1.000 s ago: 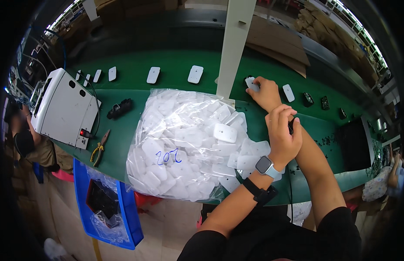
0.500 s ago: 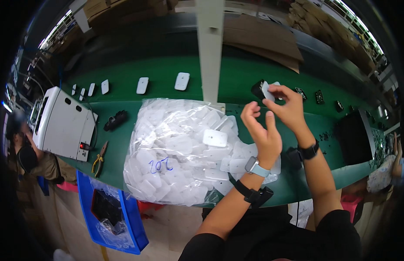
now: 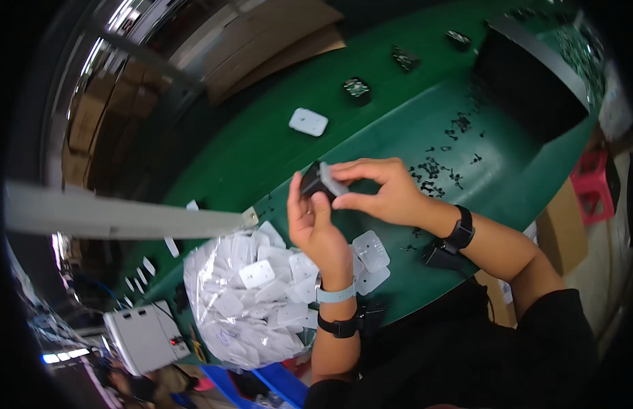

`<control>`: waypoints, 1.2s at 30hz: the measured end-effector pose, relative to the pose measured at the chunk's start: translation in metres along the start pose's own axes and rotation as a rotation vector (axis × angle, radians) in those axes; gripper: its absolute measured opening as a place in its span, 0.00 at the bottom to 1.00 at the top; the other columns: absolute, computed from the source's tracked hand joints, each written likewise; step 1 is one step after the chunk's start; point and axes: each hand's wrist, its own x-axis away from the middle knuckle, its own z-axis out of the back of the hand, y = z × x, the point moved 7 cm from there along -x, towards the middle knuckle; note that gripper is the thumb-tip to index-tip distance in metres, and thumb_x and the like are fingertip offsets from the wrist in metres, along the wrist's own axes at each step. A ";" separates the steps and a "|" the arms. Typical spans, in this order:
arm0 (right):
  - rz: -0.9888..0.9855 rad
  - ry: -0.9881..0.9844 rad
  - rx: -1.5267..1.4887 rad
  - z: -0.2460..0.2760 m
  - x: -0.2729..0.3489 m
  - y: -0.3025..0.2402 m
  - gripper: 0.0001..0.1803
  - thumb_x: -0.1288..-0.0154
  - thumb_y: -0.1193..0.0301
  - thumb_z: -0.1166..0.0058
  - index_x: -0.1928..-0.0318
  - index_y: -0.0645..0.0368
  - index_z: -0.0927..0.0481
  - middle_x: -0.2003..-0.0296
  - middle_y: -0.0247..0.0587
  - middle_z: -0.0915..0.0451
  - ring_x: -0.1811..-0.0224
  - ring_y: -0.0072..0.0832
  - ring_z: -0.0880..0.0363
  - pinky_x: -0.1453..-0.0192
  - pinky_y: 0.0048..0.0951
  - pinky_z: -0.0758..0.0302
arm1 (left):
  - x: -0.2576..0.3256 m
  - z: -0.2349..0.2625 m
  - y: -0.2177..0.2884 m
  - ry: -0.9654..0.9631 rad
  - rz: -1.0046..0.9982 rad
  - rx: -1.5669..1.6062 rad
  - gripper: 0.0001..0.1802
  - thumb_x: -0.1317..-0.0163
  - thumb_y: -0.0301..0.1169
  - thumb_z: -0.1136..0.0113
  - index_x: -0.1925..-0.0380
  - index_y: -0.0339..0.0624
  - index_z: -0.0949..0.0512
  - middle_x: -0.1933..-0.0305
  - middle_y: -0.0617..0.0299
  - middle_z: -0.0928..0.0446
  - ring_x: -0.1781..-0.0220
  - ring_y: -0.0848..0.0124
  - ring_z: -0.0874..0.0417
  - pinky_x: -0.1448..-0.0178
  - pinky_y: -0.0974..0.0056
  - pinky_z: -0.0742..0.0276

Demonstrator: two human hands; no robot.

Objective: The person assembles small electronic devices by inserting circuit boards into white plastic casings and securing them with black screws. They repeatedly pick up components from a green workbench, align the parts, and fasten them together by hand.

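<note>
Green table (image 3: pixel 275 153) stretched far and right, with open room around one white plate (image 3: pixel 308 121) lying alone. Both hands met above it: the left hand (image 3: pixel 319 228) and right hand (image 3: pixel 383 189) pinched one small black part (image 3: pixel 311 183), apparently capped white. One clear bag (image 3: pixel 252 300) of white plates sat near left.

A factory assembly line: a long green conveyor belt (image 3: pixel 275 146) carries small white plastic plates (image 3: pixel 307 121) and black square parts (image 3: pixel 356 89), with a clear bag of white plates (image 3: pixel 252 303) and stacked brown cardboard (image 3: pixel 262 48).
</note>
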 end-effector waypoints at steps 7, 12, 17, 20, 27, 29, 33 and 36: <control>0.145 0.060 -0.015 0.016 0.008 0.001 0.20 0.48 0.70 0.24 0.55 0.65 0.14 0.50 0.52 0.14 0.49 0.41 0.14 0.45 0.35 0.18 | 0.007 -0.005 -0.009 0.008 0.047 0.015 0.24 0.25 0.22 0.51 0.31 0.29 0.37 0.37 0.46 0.25 0.39 0.63 0.21 0.36 0.60 0.24; 0.187 0.053 -0.050 0.013 0.008 0.003 0.19 0.47 0.71 0.24 0.55 0.64 0.15 0.50 0.50 0.14 0.54 0.38 0.13 0.48 0.34 0.18 | 0.008 -0.006 0.000 -0.016 -0.010 -0.102 0.24 0.24 0.25 0.51 0.31 0.29 0.36 0.43 0.45 0.23 0.43 0.62 0.20 0.37 0.58 0.22; 0.070 0.009 -0.149 0.013 0.006 0.007 0.19 0.47 0.71 0.25 0.55 0.63 0.14 0.50 0.48 0.14 0.55 0.32 0.14 0.49 0.31 0.18 | 0.005 -0.003 0.000 -0.038 -0.005 -0.129 0.24 0.23 0.27 0.52 0.31 0.29 0.37 0.43 0.44 0.24 0.43 0.60 0.20 0.36 0.55 0.23; 0.087 0.011 -0.142 0.012 0.005 0.005 0.20 0.47 0.71 0.24 0.53 0.63 0.14 0.51 0.46 0.14 0.56 0.29 0.14 0.48 0.29 0.18 | 0.006 -0.005 0.003 -0.040 -0.028 -0.143 0.24 0.23 0.27 0.52 0.31 0.29 0.37 0.42 0.44 0.24 0.42 0.60 0.20 0.36 0.55 0.23; -0.148 -0.023 -0.456 0.009 0.005 0.021 0.24 0.46 0.71 0.24 0.48 0.65 0.16 0.50 0.45 0.14 0.53 0.27 0.15 0.45 0.28 0.18 | 0.005 -0.009 0.000 -0.018 0.008 -0.010 0.25 0.25 0.26 0.50 0.31 0.28 0.36 0.43 0.48 0.23 0.43 0.63 0.20 0.36 0.59 0.24; -0.131 -0.028 -0.412 0.007 0.004 0.020 0.25 0.45 0.71 0.24 0.48 0.66 0.16 0.49 0.45 0.15 0.53 0.27 0.15 0.44 0.28 0.18 | 0.007 -0.009 0.003 -0.005 -0.004 -0.034 0.25 0.25 0.25 0.48 0.31 0.28 0.35 0.45 0.50 0.21 0.45 0.65 0.19 0.37 0.60 0.23; -0.043 -0.010 -0.271 0.012 0.005 0.012 0.24 0.47 0.71 0.23 0.49 0.65 0.15 0.49 0.47 0.15 0.52 0.28 0.15 0.44 0.30 0.18 | 0.008 -0.011 0.005 -0.027 -0.032 -0.093 0.25 0.26 0.25 0.47 0.32 0.28 0.35 0.47 0.50 0.21 0.45 0.66 0.19 0.39 0.61 0.23; 0.044 0.028 -0.191 0.014 0.006 0.008 0.23 0.48 0.70 0.23 0.51 0.65 0.14 0.49 0.49 0.15 0.52 0.32 0.15 0.45 0.32 0.18 | 0.010 -0.012 0.004 -0.016 -0.030 -0.096 0.25 0.26 0.24 0.47 0.32 0.28 0.35 0.47 0.50 0.21 0.46 0.66 0.19 0.40 0.61 0.23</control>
